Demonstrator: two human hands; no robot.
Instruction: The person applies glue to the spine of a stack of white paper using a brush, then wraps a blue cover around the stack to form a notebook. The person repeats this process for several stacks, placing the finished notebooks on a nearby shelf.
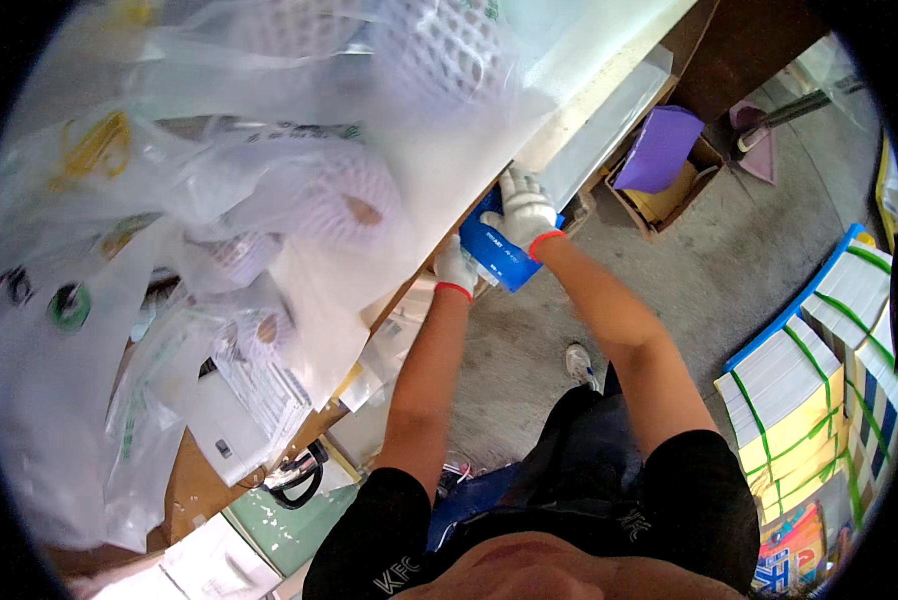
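Note:
My left hand [453,268], in a white glove with a red cuff, holds the left side of a flat blue packet [509,268]. Its fingertips are partly hidden by the packet and the table edge. From the right, my right hand [524,215], gloved the same way, lies over the packet's upper part. Its fingers stretch toward the table edge, and its thumb stands apart on the blue surface. Below the packet, a pale strip shows. Both hands are just beside the edge of the white-covered table [434,165].
Clear plastic bags [199,190] with foam-netted round things crowd the table at left. Beyond my right hand stands a cardboard box [659,215] holding a purple folder [657,150]. Paper stacks [779,390] tied with green straps stand at right. A pink dustpan [756,150] lies farther back.

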